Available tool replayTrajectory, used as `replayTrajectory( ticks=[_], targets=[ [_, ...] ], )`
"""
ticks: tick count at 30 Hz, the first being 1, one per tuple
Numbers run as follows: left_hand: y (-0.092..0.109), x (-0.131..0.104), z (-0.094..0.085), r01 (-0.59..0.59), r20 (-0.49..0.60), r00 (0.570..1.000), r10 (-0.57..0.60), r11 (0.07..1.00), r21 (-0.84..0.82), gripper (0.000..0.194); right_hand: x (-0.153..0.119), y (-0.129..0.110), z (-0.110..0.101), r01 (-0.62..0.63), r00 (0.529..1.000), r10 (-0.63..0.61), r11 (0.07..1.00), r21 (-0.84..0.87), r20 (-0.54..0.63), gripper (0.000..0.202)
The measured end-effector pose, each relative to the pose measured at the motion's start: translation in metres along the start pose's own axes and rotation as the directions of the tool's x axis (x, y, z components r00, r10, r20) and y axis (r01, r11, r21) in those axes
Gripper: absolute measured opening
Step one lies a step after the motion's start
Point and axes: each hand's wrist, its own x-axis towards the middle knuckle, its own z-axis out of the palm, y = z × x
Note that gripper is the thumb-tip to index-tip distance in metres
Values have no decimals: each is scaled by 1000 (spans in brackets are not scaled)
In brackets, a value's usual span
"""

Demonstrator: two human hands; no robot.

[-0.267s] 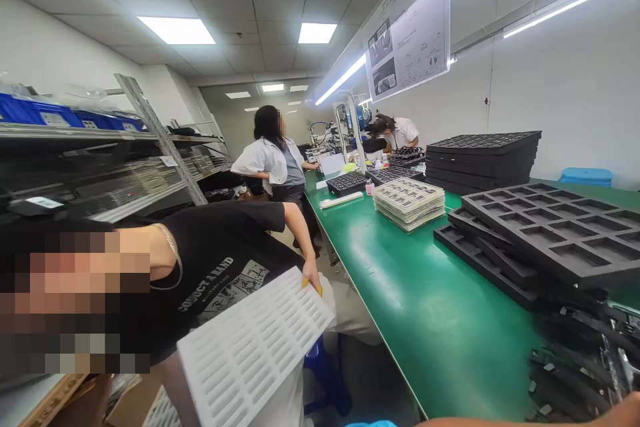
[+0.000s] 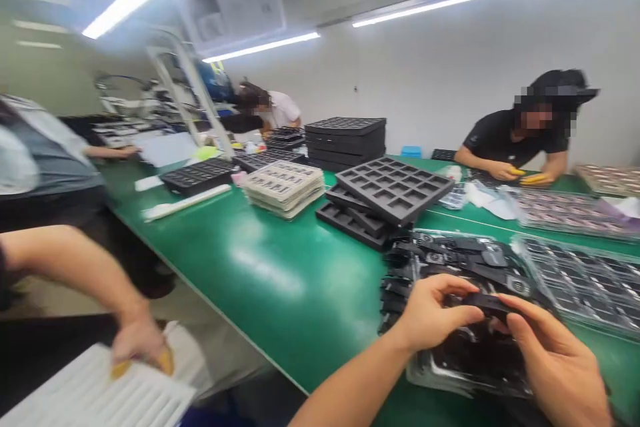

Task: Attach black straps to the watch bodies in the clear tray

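Note:
At the lower right, my left hand (image 2: 435, 312) and my right hand (image 2: 560, 353) pinch a small black part (image 2: 489, 304) between thumbs and fingertips, one hand at each end. Its exact kind is blurred. Beneath the hands stands a stack of clear plastic trays (image 2: 440, 377) loaded with black pieces (image 2: 493, 255) that have strap-like ends and small round silvery details. Those ends overhang the stack's left side. My wrists and fingers hide part of the trays.
Black foam trays (image 2: 395, 190) lie stacked beyond my hands, beside pale trays (image 2: 284, 187). Clear trays (image 2: 583, 283) with dark parts sit at right. Across the green table (image 2: 280, 280) a person (image 2: 520, 127) works in yellow finger cots. At left, a co-worker's hand (image 2: 140, 347) grips a white slotted panel (image 2: 100, 393).
My view has swung right, from the co-worker with the white panel toward the table. Both my hands now show, holding the small black part; earlier only a bit of arm or hand showed bottom right.

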Motion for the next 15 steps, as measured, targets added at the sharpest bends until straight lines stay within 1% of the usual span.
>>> replayTrajectory(
  ticks=[1, 2, 4, 6, 8, 11, 15],
  targets=[
    [-2, 3, -3, -12, 1, 1000, 12, 1000, 9, 50, 2, 2, -4, -6, 1000, 6, 1000, 2, 9, 32],
    [-3, 4, -5, -21, 23, 1000, 21, 1000, 7, 46, 3, 3, -4, 13, 1000, -13, 1000, 10, -8, 29],
    [-2, 1, -9, -63, 37, 997, 62, 998, 24, 38, 7, 3, -1, 89, 996, -89, 996, 18, -12, 22],
    [0, -2, -10, -103, 36, 994, 101, 993, 55, 33, 9, 2, 3, 167, 986, -167, 986, 0, 24, 14],
    [0, -3, -10, -130, 42, 991, 126, 987, 97, 28, 10, 1, 3, 207, 976, -206, 978, -9, 74, 11],
    [-2, -1, -10, -159, 58, 987, 152, 976, 147, 25, 11, -2, -1, 204, 975, -201, 979, -17, 99, 11],
    [-3, 1, -9, -181, 50, 983, 176, 973, 146, 23, 11, -4, -2, 184, 973, -175, 982, -44, 148, 12]
  ],
)
